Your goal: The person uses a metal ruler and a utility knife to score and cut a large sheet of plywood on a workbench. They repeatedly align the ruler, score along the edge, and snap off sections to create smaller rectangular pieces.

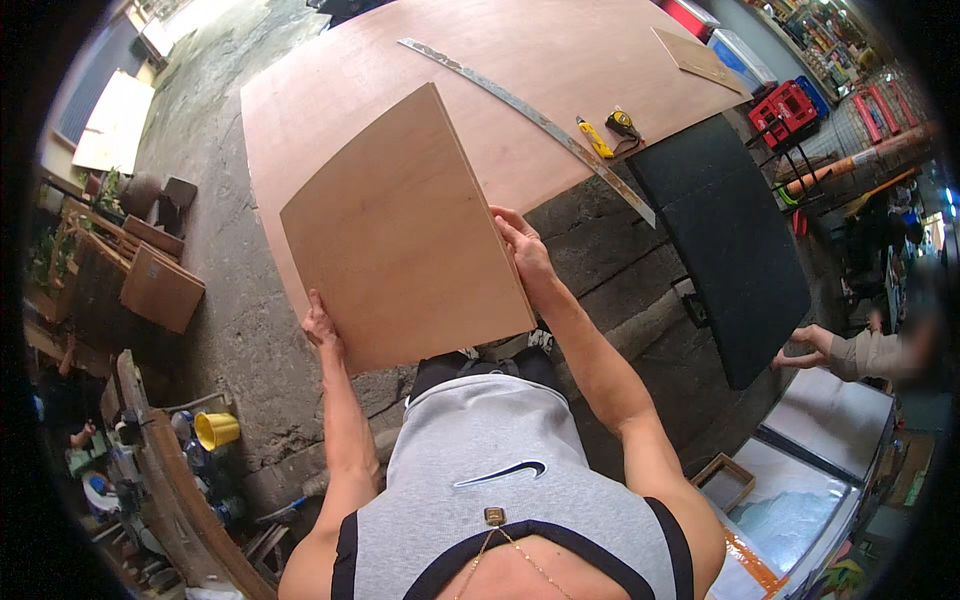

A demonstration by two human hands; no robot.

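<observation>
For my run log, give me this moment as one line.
left hand: holds wooden board, left edge | right hand: holds its right edge | on plywood sheet: metal straightedge, yellow cutter, tape measure

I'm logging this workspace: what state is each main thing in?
Wooden panel: raised, tilted, held in both hands.
Left hand: gripping its left edge.
Right hand: gripping its right edge.
Plywood sheet: spread out flat.
Metal straightedge: lying across the sheet, one end overhanging.
Yellow knife: lying down; blade unclear.
Tape measure: lying beside the knife.
</observation>
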